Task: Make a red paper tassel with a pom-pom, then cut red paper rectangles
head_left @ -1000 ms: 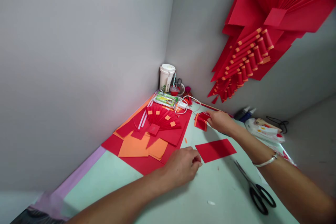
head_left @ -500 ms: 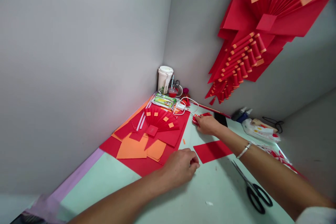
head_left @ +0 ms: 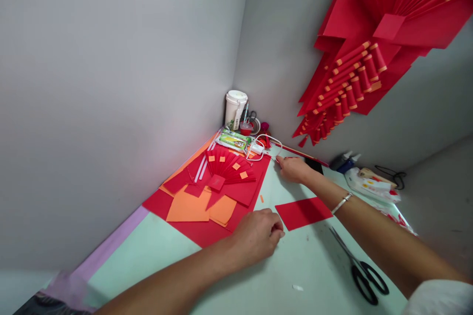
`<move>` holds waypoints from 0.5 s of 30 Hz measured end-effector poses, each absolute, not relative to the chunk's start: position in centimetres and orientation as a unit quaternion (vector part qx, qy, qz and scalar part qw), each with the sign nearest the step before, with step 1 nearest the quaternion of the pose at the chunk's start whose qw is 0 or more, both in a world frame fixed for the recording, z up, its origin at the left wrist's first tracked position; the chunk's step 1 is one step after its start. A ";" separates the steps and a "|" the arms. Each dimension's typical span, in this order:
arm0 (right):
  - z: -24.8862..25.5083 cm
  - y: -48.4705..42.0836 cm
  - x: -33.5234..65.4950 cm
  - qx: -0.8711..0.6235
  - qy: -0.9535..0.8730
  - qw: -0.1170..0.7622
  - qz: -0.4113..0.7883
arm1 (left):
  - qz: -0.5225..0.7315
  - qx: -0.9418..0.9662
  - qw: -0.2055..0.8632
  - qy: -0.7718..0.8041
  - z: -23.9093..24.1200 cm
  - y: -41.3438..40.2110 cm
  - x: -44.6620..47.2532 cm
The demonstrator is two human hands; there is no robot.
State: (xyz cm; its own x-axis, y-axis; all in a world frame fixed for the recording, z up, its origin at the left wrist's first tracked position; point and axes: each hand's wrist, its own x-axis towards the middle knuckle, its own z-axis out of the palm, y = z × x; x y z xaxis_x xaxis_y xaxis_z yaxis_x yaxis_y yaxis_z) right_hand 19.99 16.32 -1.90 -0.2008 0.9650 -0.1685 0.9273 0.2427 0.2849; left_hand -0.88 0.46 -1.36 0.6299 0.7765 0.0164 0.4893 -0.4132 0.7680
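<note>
Left hand [head_left: 258, 234]: fingers curled in; red strip [head_left: 303, 213] at 2 o'clock
Right hand [head_left: 293, 169]: fingers' grip, cannot tell

You're in a paper-craft corner, though whether of a home or a workshop can't be told. Your pale green table [head_left: 254, 288] meets plain grey walls [head_left: 129, 83]; around you are red paper [head_left: 303, 213], orange paper [head_left: 188, 206], scissors [head_left: 354, 257], a wall-hung paper decoration [head_left: 369, 34] and an everyday lidded cup [head_left: 232, 110].
</note>
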 end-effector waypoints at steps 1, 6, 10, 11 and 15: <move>-1.9 16.2 20.0 0.617 0.771 0.148 0.060 | 0.193 0.819 0.380 0.385 -1.4 0.4 -0.9; 0.1 14.7 21.5 0.640 0.761 0.096 0.034 | 0.219 0.812 0.376 0.388 -1.2 0.7 -1.0; 2.6 11.9 23.7 0.641 0.765 0.046 -0.039 | 0.280 0.778 0.377 0.418 -0.8 1.5 -1.2; 2.9 11.1 24.1 0.637 0.767 0.034 -0.065 | 0.295 0.765 0.382 0.428 -0.8 1.7 -1.2; 2.4 8.3 24.4 0.624 0.767 -0.011 -0.148 | 0.311 0.733 0.410 0.444 -0.5 2.1 -1.2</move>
State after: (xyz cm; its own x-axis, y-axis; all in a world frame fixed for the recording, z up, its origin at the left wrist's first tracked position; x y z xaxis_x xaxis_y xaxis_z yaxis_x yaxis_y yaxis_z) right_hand 24.44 8.28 2.41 -0.2215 0.9604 -0.1688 0.9541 0.1777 -0.2410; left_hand -1.24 2.14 -0.54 0.4117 0.9067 0.0914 0.3969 -0.2687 0.8776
